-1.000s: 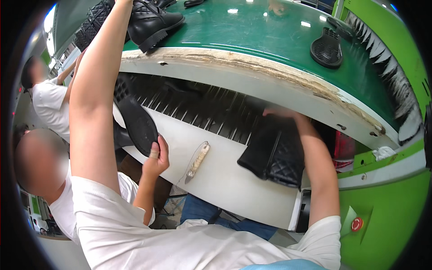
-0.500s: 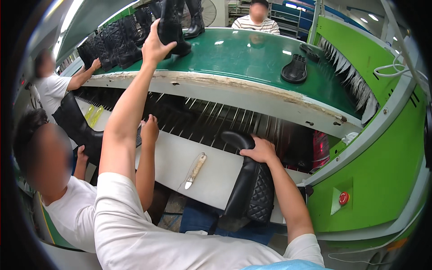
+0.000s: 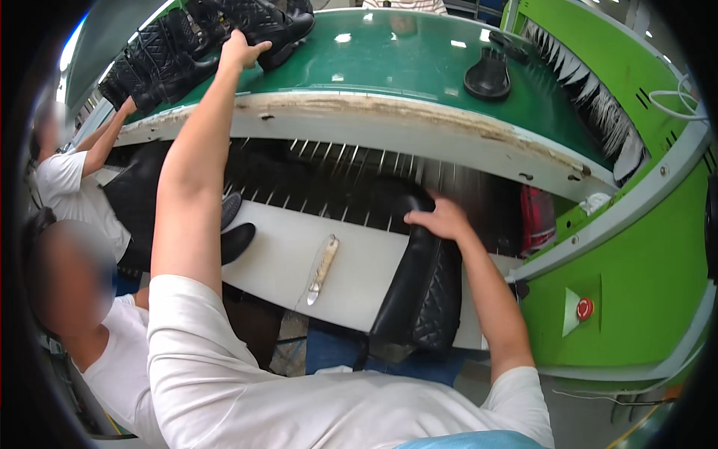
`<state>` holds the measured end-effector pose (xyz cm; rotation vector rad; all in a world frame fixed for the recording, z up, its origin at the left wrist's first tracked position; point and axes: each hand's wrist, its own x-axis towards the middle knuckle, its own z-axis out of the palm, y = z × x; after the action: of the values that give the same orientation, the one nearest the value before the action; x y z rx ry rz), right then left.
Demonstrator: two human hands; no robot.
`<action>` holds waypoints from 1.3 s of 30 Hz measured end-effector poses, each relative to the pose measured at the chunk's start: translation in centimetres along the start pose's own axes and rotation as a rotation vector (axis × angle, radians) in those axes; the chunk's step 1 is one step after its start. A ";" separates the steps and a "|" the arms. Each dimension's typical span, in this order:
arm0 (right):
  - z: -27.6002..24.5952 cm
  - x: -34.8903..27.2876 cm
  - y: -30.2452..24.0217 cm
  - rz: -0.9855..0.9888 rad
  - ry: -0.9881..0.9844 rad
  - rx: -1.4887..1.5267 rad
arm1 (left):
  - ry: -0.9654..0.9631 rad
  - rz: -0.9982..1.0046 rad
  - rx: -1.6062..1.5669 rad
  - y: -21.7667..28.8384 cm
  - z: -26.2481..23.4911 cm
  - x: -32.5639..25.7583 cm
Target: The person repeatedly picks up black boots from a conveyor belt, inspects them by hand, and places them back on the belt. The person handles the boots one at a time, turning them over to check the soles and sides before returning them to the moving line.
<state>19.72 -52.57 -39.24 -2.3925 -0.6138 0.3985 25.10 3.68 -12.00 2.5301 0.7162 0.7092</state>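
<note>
Green conveyor belt, left hand open on black boot, right hand pressing quilted boot at shelf edge, fingers flat.

open green belt between the heaped black quilted boots and the black shoe sole; wooden-handled knife lies on the white shelf.

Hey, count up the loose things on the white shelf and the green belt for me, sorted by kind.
Black quilted boots on the green belt by the left hand: 3, as far as the cluster shows
Black quilted boot on the white shelf under the right hand: 1
Black sole on the belt: 1
Wooden-handled knife on the shelf: 1
Total: 6
</note>
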 end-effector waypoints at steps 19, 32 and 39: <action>5.7 -16.9 -2.2 0.322 0.560 0.835 | -0.466 0.589 -1.343 14.6 -0.5 -54.6; -6.0 -22.7 -13.4 -0.338 0.566 0.740 | -0.455 0.935 -0.705 19.6 -2.2 -46.8; -5.5 -21.8 -13.1 -0.321 0.522 1.034 | -0.079 1.039 -0.258 20.4 -2.9 -47.0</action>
<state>-0.70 -57.52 -23.94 -1.2911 -0.3849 -0.0699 -3.81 -38.49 -16.13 2.5305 -0.7591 0.9046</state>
